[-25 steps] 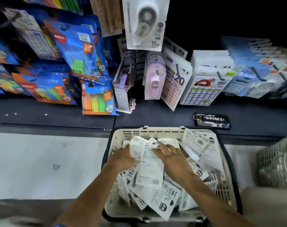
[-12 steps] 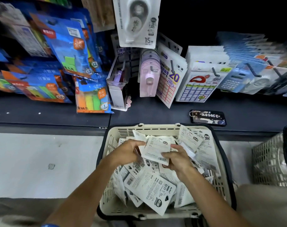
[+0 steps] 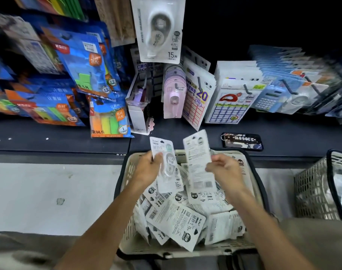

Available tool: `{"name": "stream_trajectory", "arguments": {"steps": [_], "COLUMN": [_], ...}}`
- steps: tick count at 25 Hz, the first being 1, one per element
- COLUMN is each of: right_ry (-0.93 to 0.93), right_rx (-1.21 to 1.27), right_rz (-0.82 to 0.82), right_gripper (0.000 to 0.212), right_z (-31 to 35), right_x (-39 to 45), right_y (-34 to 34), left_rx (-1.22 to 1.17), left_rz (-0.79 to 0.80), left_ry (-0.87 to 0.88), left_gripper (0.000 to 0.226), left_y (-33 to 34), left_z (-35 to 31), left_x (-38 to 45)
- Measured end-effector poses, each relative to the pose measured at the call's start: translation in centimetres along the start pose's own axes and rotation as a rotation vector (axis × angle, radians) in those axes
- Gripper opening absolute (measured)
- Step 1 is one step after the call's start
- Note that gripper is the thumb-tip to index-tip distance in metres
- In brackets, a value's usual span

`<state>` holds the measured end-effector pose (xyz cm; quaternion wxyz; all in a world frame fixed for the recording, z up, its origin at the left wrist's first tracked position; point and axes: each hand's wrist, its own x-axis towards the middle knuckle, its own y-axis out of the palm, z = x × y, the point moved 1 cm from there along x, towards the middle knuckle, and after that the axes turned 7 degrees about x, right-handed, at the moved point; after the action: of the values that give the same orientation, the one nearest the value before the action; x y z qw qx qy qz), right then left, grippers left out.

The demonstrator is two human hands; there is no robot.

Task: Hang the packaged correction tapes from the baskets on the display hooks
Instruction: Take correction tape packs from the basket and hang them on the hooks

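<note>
A cream plastic basket (image 3: 127, 172) in front of me is heaped with several white packaged correction tapes (image 3: 174, 223). My left hand (image 3: 146, 168) grips one pack (image 3: 166, 168) face up above the basket, its clear blister showing. My right hand (image 3: 222, 168) pinches a second pack (image 3: 197, 162) by its right edge, printed back toward me. Both packs stand nearly upright, side by side, lifted off the heap. One correction tape pack marked 15m (image 3: 158, 28) hangs from a display hook at the top centre.
Blue sticky-note packs (image 3: 82, 61) hang at left; pink tape dispensers (image 3: 174, 94), label sheets (image 3: 197, 96) and calculators (image 3: 271, 96) hang at centre and right. A phone (image 3: 242, 141) lies on the dark shelf ledge. A second basket (image 3: 318, 191) stands at right.
Both hands came up out of the heap, each lifting one pack. The packs went from lying flat among the others to standing nearly upright above the basket.
</note>
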<state>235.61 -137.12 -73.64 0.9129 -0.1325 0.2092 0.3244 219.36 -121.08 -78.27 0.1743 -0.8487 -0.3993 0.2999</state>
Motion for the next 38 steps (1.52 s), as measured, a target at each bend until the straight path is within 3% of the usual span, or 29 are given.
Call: {"name": "stream_trajectory", "arguments": {"steps": [2, 4, 7, 9, 12, 15, 16, 18, 21, 23, 25, 26, 28, 30, 32, 35, 38], "right_ry": [-0.215, -0.365, -0.440, -0.410, -0.189, -0.007, 0.052, 0.144, 0.095, -0.097, -0.233, -0.213, -0.200, -0.317, -0.507, -0.678, -0.609], "right_rx": [-0.291, -0.517, -0.598, -0.570, -0.168, 0.167, 0.153, 0.063, -0.005, -0.389, -0.994, -1.164, -1.277, -1.319, -1.261, -0.886, -0.459], "right_rz": [0.056, 0.033, -0.019, 0.058, 0.147, -0.017, -0.071, 0.053, 0.230, 0.234, 0.469, 0.582, 0.653, 0.612, 0.472, 0.208, -0.022], "right_gripper": [0.009, 0.015, 0.018, 0.015, 0.025, 0.021, 0.018, 0.022, 0.041, 0.058, 0.085, 0.096, 0.102, 0.090, 0.061, 0.025, 0.016], "right_z": [-0.8, -2.2, -4.1, -5.3, -6.8, -7.5, -7.7, -8.1, -8.1, -8.2, -8.9, -9.3, -10.1, -10.7, -10.5, -8.3, -3.3], "right_x": [-2.1, -3.6, -3.7, -3.8, -4.1, -2.4, -1.8, -1.1, 0.0, 1.8, 3.5, 4.1, 4.5, 4.3, 3.8, 3.1, 3.7], "right_y": [3.6, 6.5, 8.4, 9.2, 8.3, 5.5, 4.9, 4.9, 4.9, 2.6, -0.3, -1.5, -2.7, -3.2, -3.8, -4.4, -5.4], "left_rx": [-0.192, -0.267, -0.465, -0.467, -0.371, -0.308, -0.339, -0.351, -0.286, -0.295, -0.288, -0.289, -0.303, -0.305, -0.300, -0.287, -0.305], "left_rz": [0.133, 0.130, 0.169, 0.281, 0.199, 0.223, 0.242, 0.310, 0.293, 0.220, 0.181, 0.165, 0.137, 0.130, 0.133, 0.150, 0.154], "left_ry": [-0.065, -0.086, -0.181, -0.172, -0.248, -0.300, -0.324, -0.320, -0.279, -0.319, -0.329, -0.320, -0.298, -0.278, -0.267, -0.252, -0.209], "left_gripper": [0.016, 0.018, 0.023, 0.045, 0.051, 0.062, 0.068, 0.075, 0.056, 0.050, 0.047, 0.045, 0.046, 0.045, 0.043, 0.041, 0.041], "left_y": [1.7, 2.8, 3.1, 3.6, 4.2, 4.8, 5.1, 5.7, 5.7, 4.6, 3.4, 2.9, 2.3, 1.9, 1.6, 1.3, 1.3], "left_z": [-0.3, -0.2, 0.0, 0.6, 2.0, 3.1, 3.3, 3.6, 4.0, 4.1, 4.1, 4.2, 4.5, 4.5, 4.3, 4.0, 3.8], "left_x": [-0.6, -0.8, -0.8, -1.0, -1.0, -1.0, -1.1, -1.4, -0.6, 0.1, 0.5, 0.5, 0.5, 0.2, 0.0, -0.2, -0.4]}}
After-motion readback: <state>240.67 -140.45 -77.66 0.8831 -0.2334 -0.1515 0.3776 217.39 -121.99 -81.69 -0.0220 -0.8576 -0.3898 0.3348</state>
